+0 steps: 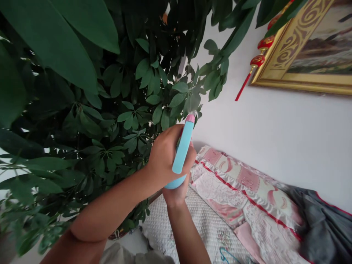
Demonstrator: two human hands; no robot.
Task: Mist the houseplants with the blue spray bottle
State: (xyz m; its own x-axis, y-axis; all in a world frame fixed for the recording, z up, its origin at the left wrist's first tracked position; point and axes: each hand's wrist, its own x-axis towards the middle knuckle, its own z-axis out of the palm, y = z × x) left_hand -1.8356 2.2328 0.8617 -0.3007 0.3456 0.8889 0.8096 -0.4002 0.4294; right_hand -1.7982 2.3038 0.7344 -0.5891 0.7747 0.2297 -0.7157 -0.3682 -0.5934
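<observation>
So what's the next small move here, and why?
Probably swing the light-blue spray bottle slightly left, toward the denser umbrella-plant leaves. Its pink nozzle points at the outer sprig beside the white wall, where mist shows; the left hand grips it, the right hand sits beneath.

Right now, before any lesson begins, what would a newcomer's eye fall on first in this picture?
A leafy green umbrella plant fills the left side. At centre, the left hand grips a pale blue plastic spray bottle with a pink top, a faint mist showing by the leaves. At upper right, a gold-framed painting hangs on the white wall.
</observation>
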